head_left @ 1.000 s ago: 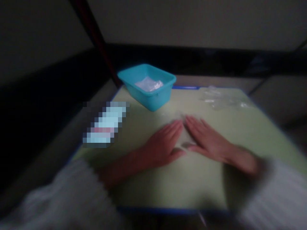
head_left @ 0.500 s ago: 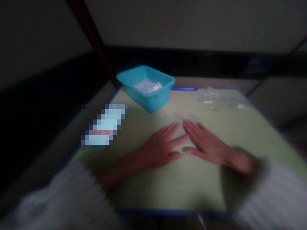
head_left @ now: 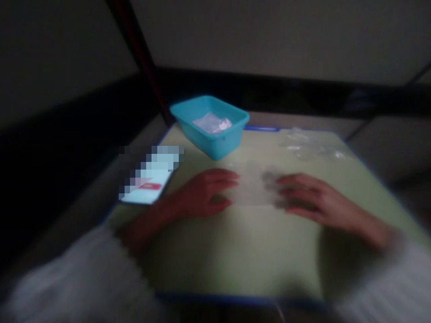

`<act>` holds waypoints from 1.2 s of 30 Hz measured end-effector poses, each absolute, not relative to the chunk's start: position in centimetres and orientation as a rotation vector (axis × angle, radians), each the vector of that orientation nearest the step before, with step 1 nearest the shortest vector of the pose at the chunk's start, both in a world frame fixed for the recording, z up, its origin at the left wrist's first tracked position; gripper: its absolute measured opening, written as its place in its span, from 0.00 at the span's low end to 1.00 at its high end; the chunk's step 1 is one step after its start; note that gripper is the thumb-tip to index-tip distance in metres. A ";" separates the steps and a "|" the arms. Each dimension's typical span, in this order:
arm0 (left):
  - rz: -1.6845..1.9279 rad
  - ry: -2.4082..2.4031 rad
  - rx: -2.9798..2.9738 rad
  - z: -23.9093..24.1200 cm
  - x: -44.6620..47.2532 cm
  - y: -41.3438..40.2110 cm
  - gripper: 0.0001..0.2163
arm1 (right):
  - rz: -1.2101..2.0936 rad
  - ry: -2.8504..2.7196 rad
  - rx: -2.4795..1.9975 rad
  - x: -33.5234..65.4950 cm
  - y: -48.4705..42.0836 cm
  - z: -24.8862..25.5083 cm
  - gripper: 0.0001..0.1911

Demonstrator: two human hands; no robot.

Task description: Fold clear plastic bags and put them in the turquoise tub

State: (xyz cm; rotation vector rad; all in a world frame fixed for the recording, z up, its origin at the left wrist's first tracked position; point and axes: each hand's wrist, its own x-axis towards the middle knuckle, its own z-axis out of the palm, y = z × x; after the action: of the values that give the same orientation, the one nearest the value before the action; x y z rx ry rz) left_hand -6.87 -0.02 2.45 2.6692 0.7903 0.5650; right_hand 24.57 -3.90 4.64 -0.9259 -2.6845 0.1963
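Note:
A thin, clear plastic bag [head_left: 254,190] lies flat on the pale yellow-green tabletop [head_left: 232,264] between my hands. My left hand [head_left: 205,193] is at the bag's left side, its fingers apart and curved, the tips at the edge. On the opposite side, my right hand [head_left: 310,197] hovers or rests lightly by the right edge with its fingers spread. Blur hides whether the right fingertips touch the plastic. Neither hand grips anything that I can see.
Behind the bag stands a turquoise plastic basket [head_left: 227,146] with clear packets [head_left: 212,123] inside. Crumpled clear plastic bags [head_left: 310,146] lie at the back right. A phone [head_left: 151,179] with a lit, partly pixelated screen lies at the left edge. Blue trim borders the table.
My hands have moved apart, left hand to the left and right hand to the right, uncovering the middle of the plastic bag. The view has shifted slightly.

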 end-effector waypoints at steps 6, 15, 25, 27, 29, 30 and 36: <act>0.453 0.691 2.817 2.9 -7.0 -0.2 0.16 | -0.079 -2.887 -0.875 24.5 -4.9 4.8 0.10; 0.386 0.657 2.830 1.9 -5.6 -1.1 0.16 | -0.408 -2.918 -0.873 23.3 -5.3 4.7 0.13; 0.483 0.611 2.831 1.3 -5.5 -0.6 0.12 | -0.350 -2.916 -0.932 23.7 -5.2 4.7 0.11; 0.496 0.599 2.829 1.3 -5.5 -0.5 0.12 | -0.360 -2.915 -0.969 23.9 -5.2 4.7 0.10; 0.501 0.597 2.825 1.3 -5.5 -0.5 0.11 | -0.399 -2.919 -0.971 23.8 -5.3 4.6 0.10; 0.501 0.600 2.824 1.3 -5.5 -0.5 0.11 | -0.424 -2.920 -0.967 23.7 -5.3 4.6 0.11; 0.496 0.610 2.826 1.2 -5.3 -0.5 0.11 | -0.488 -2.897 -0.874 23.5 -5.4 4.5 0.13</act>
State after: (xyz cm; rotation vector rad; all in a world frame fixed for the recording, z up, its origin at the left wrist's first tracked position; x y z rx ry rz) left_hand -5.33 -0.55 1.24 2.8260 0.6096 0.4962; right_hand 23.46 -5.36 4.49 -0.8743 -2.8969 -0.4884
